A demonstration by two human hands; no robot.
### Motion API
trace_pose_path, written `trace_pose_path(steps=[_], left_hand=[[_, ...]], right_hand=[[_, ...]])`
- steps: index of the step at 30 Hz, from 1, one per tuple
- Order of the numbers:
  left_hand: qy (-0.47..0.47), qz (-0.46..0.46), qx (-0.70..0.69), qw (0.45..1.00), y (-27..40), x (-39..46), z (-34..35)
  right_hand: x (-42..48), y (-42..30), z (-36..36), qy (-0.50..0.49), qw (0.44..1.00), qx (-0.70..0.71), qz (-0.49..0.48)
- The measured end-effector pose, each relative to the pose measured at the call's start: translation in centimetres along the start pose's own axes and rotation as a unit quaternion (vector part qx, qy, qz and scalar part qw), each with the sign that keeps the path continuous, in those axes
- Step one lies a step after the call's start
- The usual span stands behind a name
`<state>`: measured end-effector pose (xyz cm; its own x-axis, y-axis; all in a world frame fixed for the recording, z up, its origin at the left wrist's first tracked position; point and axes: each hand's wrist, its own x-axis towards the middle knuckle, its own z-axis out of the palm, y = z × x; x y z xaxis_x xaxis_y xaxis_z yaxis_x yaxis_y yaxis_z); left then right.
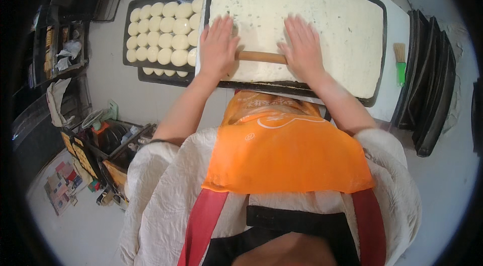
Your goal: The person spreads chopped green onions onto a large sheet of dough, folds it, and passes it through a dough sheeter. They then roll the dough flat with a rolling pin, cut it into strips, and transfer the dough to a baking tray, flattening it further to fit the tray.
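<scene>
A large sheet of pale dough (339, 28) with dark green flecks fills a black baking tray (384, 39) on a white table. Across its near part lies a wooden rolling pin (263, 57). My left hand (219, 47) is spread flat over the pin's left end, its fingers pointing away from me and slightly blurred. Over the right end rests my right hand (302, 49), palm down with the fingers stretched out. Neither hand's fingers curl round the pin. Along the near edge of the tray a strip of dark metal shows beside the dough.
Black trays of round dough pieces (166, 24) are stacked at the left. A brush with a green handle (400, 64) lies at the table's right, beside several upright dark trays (426, 77). Shelving (71, 45) and a cluttered cart (109, 137) stand farther left.
</scene>
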<state>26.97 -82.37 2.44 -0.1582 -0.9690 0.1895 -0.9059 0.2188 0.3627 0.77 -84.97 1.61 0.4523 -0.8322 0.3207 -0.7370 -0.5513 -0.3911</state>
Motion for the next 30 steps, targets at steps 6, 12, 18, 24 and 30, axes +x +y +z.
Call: trace_pose_path(steps=[6, 12, 18, 24, 30], left_hand=[[-0.136, -0.003, 0.024, 0.99, 0.6, -8.0, 1.0], [-0.164, -0.007, -0.028, 0.986, 2.9, -14.2, -0.6], [-0.155, 0.101, -0.049, 0.981, 9.6, -4.6, 4.7], [-0.139, 0.036, 0.092, 0.985, 11.2, 4.1, 8.6], [-0.197, 0.023, 0.072, 0.977, 14.4, -4.9, 5.3]], right_hand=[[-5.1, -3.9, -0.6, -0.163, 0.983, -0.08, -0.029], [-10.1, -5.0, -1.1, -0.118, 0.989, 0.091, -0.005], [-12.0, 6.0, -6.8, -0.047, 0.996, 0.059, 0.04], [-5.4, 10.6, -5.2, -0.073, 0.984, -0.142, 0.084], [-13.7, 7.2, -7.9, -0.189, 0.978, -0.092, 0.011]])
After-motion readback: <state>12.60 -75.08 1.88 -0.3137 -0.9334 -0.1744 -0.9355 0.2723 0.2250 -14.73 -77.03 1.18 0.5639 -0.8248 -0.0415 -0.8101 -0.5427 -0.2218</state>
